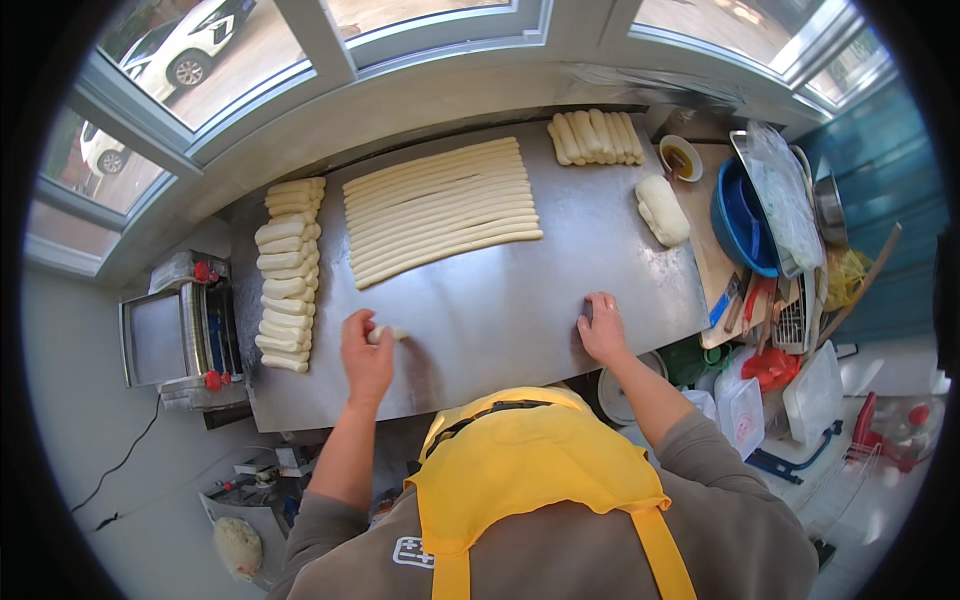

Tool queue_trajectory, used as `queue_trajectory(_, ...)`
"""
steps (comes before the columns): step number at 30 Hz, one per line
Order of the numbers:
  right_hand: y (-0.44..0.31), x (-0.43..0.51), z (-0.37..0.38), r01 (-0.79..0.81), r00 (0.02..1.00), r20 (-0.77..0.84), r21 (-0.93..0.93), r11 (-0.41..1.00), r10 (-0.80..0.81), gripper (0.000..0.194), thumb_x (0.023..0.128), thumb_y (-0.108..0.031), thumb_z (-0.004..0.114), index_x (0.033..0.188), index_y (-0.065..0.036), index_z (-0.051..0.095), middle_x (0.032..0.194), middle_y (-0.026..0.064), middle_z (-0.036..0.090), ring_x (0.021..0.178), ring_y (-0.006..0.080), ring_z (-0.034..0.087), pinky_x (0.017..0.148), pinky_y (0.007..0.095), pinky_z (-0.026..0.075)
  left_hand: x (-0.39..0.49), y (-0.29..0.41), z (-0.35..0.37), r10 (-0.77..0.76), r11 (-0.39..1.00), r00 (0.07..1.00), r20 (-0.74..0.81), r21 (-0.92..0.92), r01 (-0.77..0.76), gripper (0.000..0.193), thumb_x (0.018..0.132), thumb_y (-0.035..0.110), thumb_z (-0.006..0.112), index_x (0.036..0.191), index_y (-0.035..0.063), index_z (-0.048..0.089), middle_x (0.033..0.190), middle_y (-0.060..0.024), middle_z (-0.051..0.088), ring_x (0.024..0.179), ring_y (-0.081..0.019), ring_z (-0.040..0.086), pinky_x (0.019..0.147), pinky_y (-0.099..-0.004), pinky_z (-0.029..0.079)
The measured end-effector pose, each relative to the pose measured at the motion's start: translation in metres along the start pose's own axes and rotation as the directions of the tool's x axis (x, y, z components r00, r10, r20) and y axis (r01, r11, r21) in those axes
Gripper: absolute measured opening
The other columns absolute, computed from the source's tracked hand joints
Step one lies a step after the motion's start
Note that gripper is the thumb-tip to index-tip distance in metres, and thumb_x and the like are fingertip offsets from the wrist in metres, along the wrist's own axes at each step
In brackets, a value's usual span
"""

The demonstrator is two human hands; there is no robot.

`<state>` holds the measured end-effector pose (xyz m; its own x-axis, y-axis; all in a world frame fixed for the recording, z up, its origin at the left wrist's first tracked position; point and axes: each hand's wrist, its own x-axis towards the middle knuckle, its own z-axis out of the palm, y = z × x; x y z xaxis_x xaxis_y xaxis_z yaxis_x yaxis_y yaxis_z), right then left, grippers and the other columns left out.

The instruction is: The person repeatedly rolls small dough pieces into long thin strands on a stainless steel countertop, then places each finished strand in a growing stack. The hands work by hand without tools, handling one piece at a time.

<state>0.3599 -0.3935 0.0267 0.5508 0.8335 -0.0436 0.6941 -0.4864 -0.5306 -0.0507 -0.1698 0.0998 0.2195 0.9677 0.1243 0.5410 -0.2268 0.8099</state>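
Observation:
Near the front left of the metal worktop (465, 315), my left hand (366, 356) grips a short piece of dough (384, 334) between thumb and fingers. My right hand (601, 330) rests on the bare metal near the front right edge, thumb apart from the fingers, holding nothing. Beyond my hands, several long thin dough strips (442, 210) lie side by side in a flat sheet. A column of stacked thick dough rolls (286, 289) runs along the left side. More dough rolls (596, 137) sit at the back right, with a larger dough lump (663, 211) in front of them.
A dough-rolling machine (184, 330) stands off the worktop's left end. At the right are a white bowl (681, 159) of yellowish liquid, a blue basin (739, 217) and a wooden board (701, 240) with tools. Plastic containers (739, 420) stand low at the right. Windows line the back.

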Motion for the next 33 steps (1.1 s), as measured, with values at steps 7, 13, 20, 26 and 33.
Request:
queue_trajectory(7, -0.003, -0.030, 0.006, 0.025, 0.999, -0.024, 0.086, 0.996, -0.023, 0.044, 0.094, -0.012, 0.071, 0.136, -0.002, 0.064, 0.142, 0.0246, 0.061, 0.128, 0.0482, 0.063, 0.110, 0.0566, 0.053, -0.032, 0.012, 0.100, -0.208, 0.971, 0.936, 0.283, -0.053, 0.232, 0.036, 0.099, 0.006, 0.074, 0.134, 0.0021, 0.067, 0.118, -0.0132, 0.067, 0.105, -0.0268, 0.068, 0.092, -0.0403, 0.058)
queue_trajectory(13, -0.001, -0.048, 0.006, 0.089, 0.994, -0.070, 0.086, 0.992, -0.083, 0.044, 0.093, -0.010, 0.071, 0.135, -0.002, 0.065, 0.140, 0.0237, 0.062, 0.126, 0.0476, 0.064, 0.108, 0.0573, 0.053, -0.022, 0.026, 0.145, 0.416, 0.805, 0.873, 0.254, 0.344, -0.484, 0.059, 0.105, 0.025, 0.070, 0.157, 0.0017, 0.056, 0.160, -0.0213, 0.057, 0.154, -0.0414, 0.047, 0.130, -0.0589, 0.036)
queue_trajectory(20, 0.000, -0.055, 0.012, 0.111, 0.989, -0.107, 0.082, 0.990, -0.102, 0.044, 0.093, -0.010, 0.072, 0.135, -0.004, 0.065, 0.140, 0.0215, 0.062, 0.126, 0.0461, 0.062, 0.109, 0.0571, 0.051, -0.135, 0.047, 0.113, 0.230, 0.756, 0.723, 0.652, 0.348, -0.554, 0.077, 0.109, 0.048, 0.060, 0.173, 0.0080, 0.043, 0.180, -0.0140, 0.041, 0.168, -0.0448, 0.031, 0.136, -0.0673, 0.019)
queue_trajectory(26, -0.002, -0.059, 0.017, 0.126, 0.984, -0.132, 0.045, 0.991, -0.119, 0.042, 0.093, -0.010, 0.073, 0.134, -0.006, 0.066, 0.139, 0.0196, 0.063, 0.128, 0.0438, 0.061, 0.111, 0.0561, 0.048, -0.037, 0.050, 0.164, 0.257, 0.653, 0.793, 0.552, 0.505, -0.564, 0.077, 0.110, 0.048, 0.060, 0.175, 0.0123, 0.041, 0.183, -0.0125, 0.036, 0.170, -0.0469, 0.024, 0.133, -0.0754, 0.013)
queue_trajectory(33, 0.002, -0.055, 0.017, 0.160, 0.982, -0.109, 0.062, 0.985, -0.152, 0.040, 0.092, -0.010, 0.073, 0.132, -0.006, 0.067, 0.136, 0.0199, 0.063, 0.127, 0.0424, 0.062, 0.111, 0.0560, 0.048, -0.061, 0.038, 0.169, 0.179, 0.720, 0.788, 0.589, 0.467, -0.513, 0.083, 0.108, 0.046, 0.062, 0.172, -0.0013, 0.040, 0.183, -0.0213, 0.035, 0.170, -0.0436, 0.028, 0.136, -0.0693, 0.012)
